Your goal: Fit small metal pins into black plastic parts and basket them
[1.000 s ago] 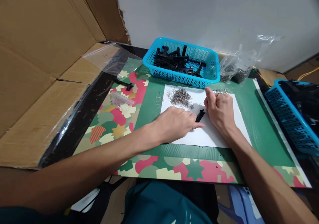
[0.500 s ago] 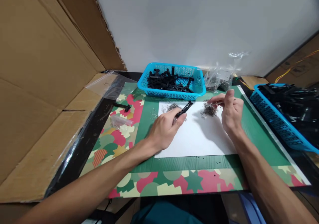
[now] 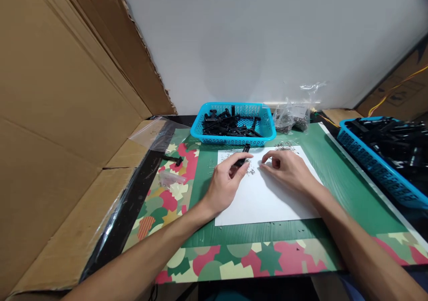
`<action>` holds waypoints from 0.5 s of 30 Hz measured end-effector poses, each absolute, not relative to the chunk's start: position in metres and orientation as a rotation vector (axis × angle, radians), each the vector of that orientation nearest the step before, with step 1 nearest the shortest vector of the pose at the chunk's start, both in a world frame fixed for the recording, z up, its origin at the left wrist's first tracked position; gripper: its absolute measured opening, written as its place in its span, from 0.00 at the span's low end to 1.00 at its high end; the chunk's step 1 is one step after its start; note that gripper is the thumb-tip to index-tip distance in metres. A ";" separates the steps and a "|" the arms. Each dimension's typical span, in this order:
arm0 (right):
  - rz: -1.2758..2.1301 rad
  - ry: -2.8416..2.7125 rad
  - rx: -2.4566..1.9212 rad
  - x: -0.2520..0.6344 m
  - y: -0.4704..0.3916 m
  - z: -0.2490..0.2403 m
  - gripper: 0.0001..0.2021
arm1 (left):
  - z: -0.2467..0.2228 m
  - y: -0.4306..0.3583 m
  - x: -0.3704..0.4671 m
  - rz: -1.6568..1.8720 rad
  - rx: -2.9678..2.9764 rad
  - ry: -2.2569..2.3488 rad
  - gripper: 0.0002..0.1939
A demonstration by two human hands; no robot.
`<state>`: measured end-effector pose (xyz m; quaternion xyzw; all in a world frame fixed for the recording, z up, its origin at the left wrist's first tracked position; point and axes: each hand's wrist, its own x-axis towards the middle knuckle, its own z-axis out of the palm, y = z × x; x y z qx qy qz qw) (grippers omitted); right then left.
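Observation:
My left hand (image 3: 224,183) is closed around a black plastic part (image 3: 241,160), held over the left side of a white sheet (image 3: 264,203). A pile of tiny metal pieces (image 3: 250,171) lies partly hidden behind that hand. To its right, my right hand (image 3: 286,169) has thumb and fingertips bent together in a pinch; whatever is between them is too small to make out. A second pile of small metal pieces (image 3: 285,145) shows just behind my right hand. The two hands are close but apart.
A blue basket (image 3: 234,141) of black parts stands at the back, beside clear bags (image 3: 290,120) of small pieces. Another full blue basket (image 3: 377,169) is at the right. A loose black part (image 3: 174,159) and a small plastic bag (image 3: 172,178) lie left, near cardboard (image 3: 117,158).
My right hand has moved left and down from the right pile toward my left hand. The black part in my left hand now stands more upright. The whole view has shifted slightly.

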<state>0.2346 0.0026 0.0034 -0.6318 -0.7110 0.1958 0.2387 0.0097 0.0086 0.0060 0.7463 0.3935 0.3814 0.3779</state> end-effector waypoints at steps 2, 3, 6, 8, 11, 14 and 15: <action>0.518 -1.933 -1.783 0.232 0.003 0.001 0.08 | 0.005 0.009 0.010 0.986 1.956 0.998 0.12; 0.517 -1.926 -1.789 0.230 0.004 -0.001 0.08 | 0.004 0.010 0.010 0.984 1.970 0.996 0.12; 0.533 -1.928 -1.776 0.226 0.003 -0.004 0.08 | 0.002 0.011 0.010 0.963 1.966 1.001 0.12; 0.579 -1.948 -1.745 0.225 0.002 -0.004 0.07 | 0.002 0.011 0.009 0.957 1.962 1.005 0.12; 0.662 -1.966 -1.665 0.226 0.002 -0.004 0.06 | 0.003 0.009 0.009 0.939 1.995 1.040 0.11; 0.735 -1.962 -1.543 0.228 0.000 -0.002 0.06 | 0.004 0.007 0.009 0.896 2.073 1.095 0.10; 0.764 -1.954 -1.481 0.228 -0.001 0.000 0.06 | 0.005 0.006 0.009 0.876 2.094 1.105 0.09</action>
